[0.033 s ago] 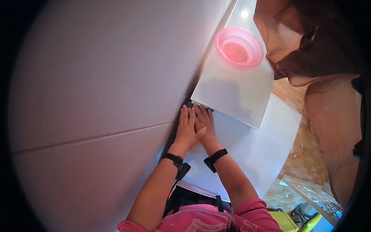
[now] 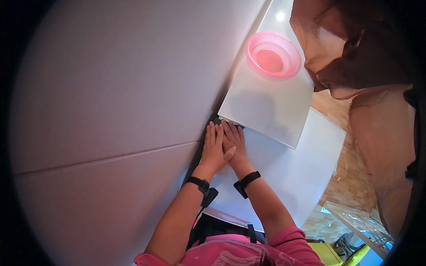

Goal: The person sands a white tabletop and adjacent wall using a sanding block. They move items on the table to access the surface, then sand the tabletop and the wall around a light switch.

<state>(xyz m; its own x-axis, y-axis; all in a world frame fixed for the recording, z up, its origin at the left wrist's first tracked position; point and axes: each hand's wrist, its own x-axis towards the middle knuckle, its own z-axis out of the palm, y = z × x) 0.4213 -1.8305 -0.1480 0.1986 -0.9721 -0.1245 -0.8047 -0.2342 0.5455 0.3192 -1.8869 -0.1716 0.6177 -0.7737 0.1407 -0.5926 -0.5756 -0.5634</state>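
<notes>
My left hand (image 2: 213,150) and my right hand (image 2: 236,144) lie side by side, fingers stretched out and pointing away from me. The left hand's thumb crosses over the right hand. Both sets of fingertips reach a small dark object (image 2: 217,120) at the near left corner of the raised white tabletop (image 2: 262,117); the fingers cover most of it, and I cannot make out its kind. Beneath my palms is a lower white surface (image 2: 279,170). A black strap with a small box circles each wrist.
A pale panel (image 2: 120,97) stands close along the left. On the raised top sits a round pink basin (image 2: 290,66). Crumpled brown sheeting (image 2: 381,128) hangs at the right over a wooden floor (image 2: 350,177). A white rack (image 2: 355,221) and something yellow (image 2: 326,252) are lower right.
</notes>
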